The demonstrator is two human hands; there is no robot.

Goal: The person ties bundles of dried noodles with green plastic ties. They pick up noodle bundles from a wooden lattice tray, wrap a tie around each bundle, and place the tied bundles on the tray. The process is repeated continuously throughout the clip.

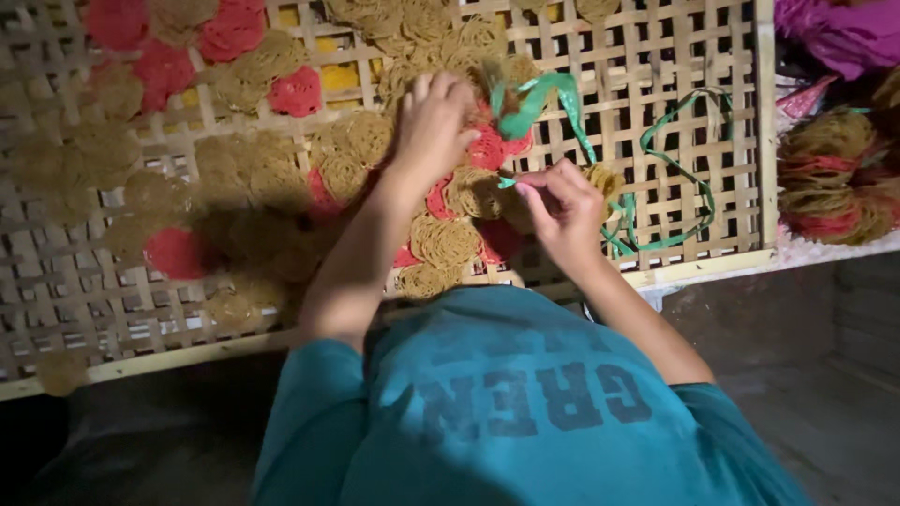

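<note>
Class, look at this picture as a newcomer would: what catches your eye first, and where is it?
First come the two hands in the middle: the left hand rests on a stack of tan and red noodle discs, while the right hand pinches a green plastic strip beside it. Around them, more noodle discs lie spread over a woven bamboo tray, and tied bundles sit at the right edge.

Hands (431, 122) on noodle discs (473, 192), green strip (534, 103)

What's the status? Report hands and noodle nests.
Left hand pressing stacked noodle nests. Right hand pinching green plastic strip. Bamboo tray unobstructed.
</note>
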